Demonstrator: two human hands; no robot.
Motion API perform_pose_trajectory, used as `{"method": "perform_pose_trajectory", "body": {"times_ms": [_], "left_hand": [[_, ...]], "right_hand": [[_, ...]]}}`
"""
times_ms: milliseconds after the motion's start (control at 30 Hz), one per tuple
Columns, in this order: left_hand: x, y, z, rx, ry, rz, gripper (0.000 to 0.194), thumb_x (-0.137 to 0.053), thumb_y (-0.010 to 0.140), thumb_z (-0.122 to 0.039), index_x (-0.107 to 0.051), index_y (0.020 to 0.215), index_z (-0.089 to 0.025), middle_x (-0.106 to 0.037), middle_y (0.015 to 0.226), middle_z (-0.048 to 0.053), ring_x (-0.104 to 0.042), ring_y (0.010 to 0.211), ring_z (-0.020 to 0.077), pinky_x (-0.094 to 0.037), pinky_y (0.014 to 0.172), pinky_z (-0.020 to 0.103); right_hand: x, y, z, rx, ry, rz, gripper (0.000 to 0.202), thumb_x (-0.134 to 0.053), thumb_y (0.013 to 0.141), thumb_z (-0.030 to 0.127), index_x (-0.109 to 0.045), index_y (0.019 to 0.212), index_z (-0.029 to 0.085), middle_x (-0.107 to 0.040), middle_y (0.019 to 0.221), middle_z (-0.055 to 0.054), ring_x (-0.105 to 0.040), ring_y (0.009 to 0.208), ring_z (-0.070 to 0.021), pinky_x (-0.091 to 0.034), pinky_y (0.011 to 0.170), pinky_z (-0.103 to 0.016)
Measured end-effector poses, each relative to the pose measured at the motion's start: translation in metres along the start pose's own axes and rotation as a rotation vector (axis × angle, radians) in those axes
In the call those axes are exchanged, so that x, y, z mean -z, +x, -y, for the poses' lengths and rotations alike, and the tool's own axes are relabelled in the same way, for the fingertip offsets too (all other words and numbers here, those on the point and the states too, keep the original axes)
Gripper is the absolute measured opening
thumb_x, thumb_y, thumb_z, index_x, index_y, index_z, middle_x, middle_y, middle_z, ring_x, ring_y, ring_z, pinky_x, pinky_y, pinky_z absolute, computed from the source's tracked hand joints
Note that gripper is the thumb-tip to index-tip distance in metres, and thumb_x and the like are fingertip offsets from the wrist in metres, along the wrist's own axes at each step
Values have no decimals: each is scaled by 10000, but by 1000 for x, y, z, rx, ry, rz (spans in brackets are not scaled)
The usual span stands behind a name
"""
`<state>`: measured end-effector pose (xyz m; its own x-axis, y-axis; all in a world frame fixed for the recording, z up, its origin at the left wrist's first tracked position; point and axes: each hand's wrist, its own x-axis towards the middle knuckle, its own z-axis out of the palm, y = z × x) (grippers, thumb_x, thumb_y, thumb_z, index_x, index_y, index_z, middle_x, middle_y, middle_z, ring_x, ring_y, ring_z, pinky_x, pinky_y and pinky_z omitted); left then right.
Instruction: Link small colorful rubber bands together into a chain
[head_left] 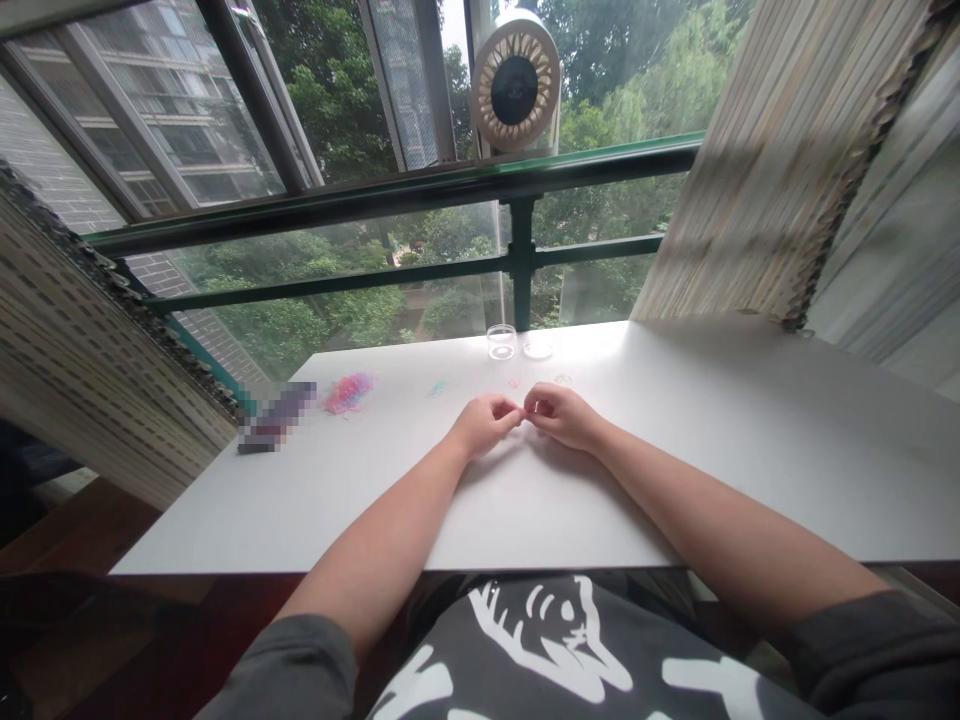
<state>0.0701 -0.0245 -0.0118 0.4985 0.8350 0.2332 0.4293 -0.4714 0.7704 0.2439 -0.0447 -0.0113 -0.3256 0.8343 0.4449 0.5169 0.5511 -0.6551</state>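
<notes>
While leafy trees (315, 90) are framed by the window beyond the white table (360, 500), the tabletop is flanked by striped curtains, one (75, 340) hung off its left end and the other (720, 170) draped behind its right half. A green metal railing (405, 185) is stretched across the window just past the table's far edge, and above it a round white fan (517, 85) with a dark hub is seen. Against the table's near edge, a dark T-shirt (540, 640) printed with white figures is worn by the person seated there.

Over the middle of the table, the left hand (487, 424) and the right hand (564, 416) are brought together, thumbs and forefingers closed in a pinch and fingertips nearly met. Toward the table's left end, a blurred-out object (279, 418) is laid, its identity hidden, with a pile of multicoloured thin bands (348, 394) heaped just beside it. At the table's far edge, a clear cylindrical jar (501, 342) is placed beside a round clear lid (538, 350). Nearer the table's middle, a few teal bands (438, 387), a pale cluster (562, 380) and some pink bands (514, 382) are scattered. Between the fingertips above the tabletop, a tiny pinkish piece (524, 412) appears to be held, too small to be identified.
</notes>
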Motion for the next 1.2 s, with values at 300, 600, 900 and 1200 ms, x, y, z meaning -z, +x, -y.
{"method": "perform_pose_trajectory", "body": {"times_ms": [300, 600, 900, 1200], "left_hand": [[0, 0, 1, -19, 26, -10, 283, -496, 728, -402, -619, 794, -155, -632, 768, 28, -556, 669, 121, -427, 626, 223], [0, 0, -1, -53, -7, -8, 227, -524, 722, -345, -617, 800, -153, -638, 797, 31, -564, 702, 122, -433, 684, 231], [2, -1, -2, -56, 18, 9, 227, -538, 713, -348, -623, 794, -154, -647, 776, 33, -579, 697, 129, -442, 663, 235], [9, -3, 1, -43, 36, 110, 258, -581, 673, -374, -622, 794, -150, -650, 753, 38, -583, 675, 126, -437, 621, 221]], "right_hand": [[-1, 0, -2, -10, 13, 38, 21, -504, 685, 178, -517, 691, 162, -469, 611, 27, -415, 487, -63, -346, 479, -190], [-1, -1, -2, -21, -2, 60, 58, -511, 687, 210, -533, 708, 161, -483, 652, 13, -415, 513, -68, -350, 500, -196], [2, 0, -1, -123, -49, 124, 172, -532, 688, 301, -541, 778, 155, -523, 612, 12, -418, 517, -78, -327, 493, -199], [8, -1, 3, -149, -78, 310, 238, -519, 701, 364, -593, 743, 141, -546, 613, -4, -449, 546, -95, -335, 509, -209]]}}
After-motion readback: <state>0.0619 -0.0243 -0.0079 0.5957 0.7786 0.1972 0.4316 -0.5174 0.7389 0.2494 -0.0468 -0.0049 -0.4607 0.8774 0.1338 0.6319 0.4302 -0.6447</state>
